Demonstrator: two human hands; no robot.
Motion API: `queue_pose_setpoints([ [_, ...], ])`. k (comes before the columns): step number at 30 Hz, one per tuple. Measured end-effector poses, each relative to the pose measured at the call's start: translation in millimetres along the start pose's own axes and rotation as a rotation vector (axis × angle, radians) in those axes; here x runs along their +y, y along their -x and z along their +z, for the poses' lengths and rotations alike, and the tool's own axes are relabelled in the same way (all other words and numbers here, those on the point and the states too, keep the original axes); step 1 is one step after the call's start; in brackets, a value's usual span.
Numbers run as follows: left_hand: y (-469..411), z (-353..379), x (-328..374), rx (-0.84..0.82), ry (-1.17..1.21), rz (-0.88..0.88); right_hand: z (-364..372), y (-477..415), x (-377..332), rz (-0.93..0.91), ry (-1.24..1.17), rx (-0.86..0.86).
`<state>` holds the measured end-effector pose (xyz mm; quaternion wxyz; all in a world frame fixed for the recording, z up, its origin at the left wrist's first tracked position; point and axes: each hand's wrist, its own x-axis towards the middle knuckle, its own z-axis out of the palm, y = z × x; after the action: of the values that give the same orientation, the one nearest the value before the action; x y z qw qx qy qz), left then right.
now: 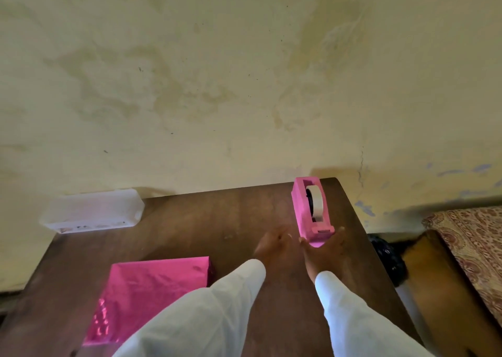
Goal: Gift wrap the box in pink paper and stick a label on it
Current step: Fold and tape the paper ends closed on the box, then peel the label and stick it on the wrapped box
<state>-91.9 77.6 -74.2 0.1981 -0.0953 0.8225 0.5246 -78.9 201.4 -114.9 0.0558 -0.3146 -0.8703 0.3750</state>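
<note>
A box wrapped in shiny pink paper [152, 288] lies on the dark wooden table [212, 215] at the near left, partly covered by my left sleeve. A pink tape dispenser [311, 210] with a white roll stands near the table's far right corner. My right hand [323, 250] grips the dispenser's near end, thumb on its left side and fingers on its right. My left hand [273, 245] is blurred just left of the dispenser, fingers reaching toward its cutter end, and I cannot tell whether it holds anything.
A translucent white plastic container [92, 211] sits at the table's far left against the stained wall. The table's right edge drops off beside a patterned cushion [472, 250] and a black bag [387, 259] on the floor.
</note>
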Motion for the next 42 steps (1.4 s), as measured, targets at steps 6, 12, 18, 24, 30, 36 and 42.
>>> queue_pose_setpoints([
  [6,45,-66,-22,0.17,0.021,0.058,14,67,-34,-0.241,0.036,0.153],
  [12,86,-158,-69,0.274,0.087,0.126,62,160,-83,-0.463,0.035,-0.146],
  [18,132,-265,-155,0.447,-0.084,0.105,114,235,-109,-0.393,0.047,-0.196],
  [24,154,-296,-230,0.378,-0.094,-0.117,132,258,-97,-0.119,0.162,-0.11],
  [30,130,-269,-239,0.225,0.234,-0.036,125,241,-93,-0.066,0.05,-0.171],
  [36,88,-243,-236,0.09,0.289,-0.06,111,211,-84,-0.035,0.029,-0.129],
  [42,114,-239,-184,0.132,0.218,-0.049,105,196,-72,-0.01,0.044,-0.101],
])
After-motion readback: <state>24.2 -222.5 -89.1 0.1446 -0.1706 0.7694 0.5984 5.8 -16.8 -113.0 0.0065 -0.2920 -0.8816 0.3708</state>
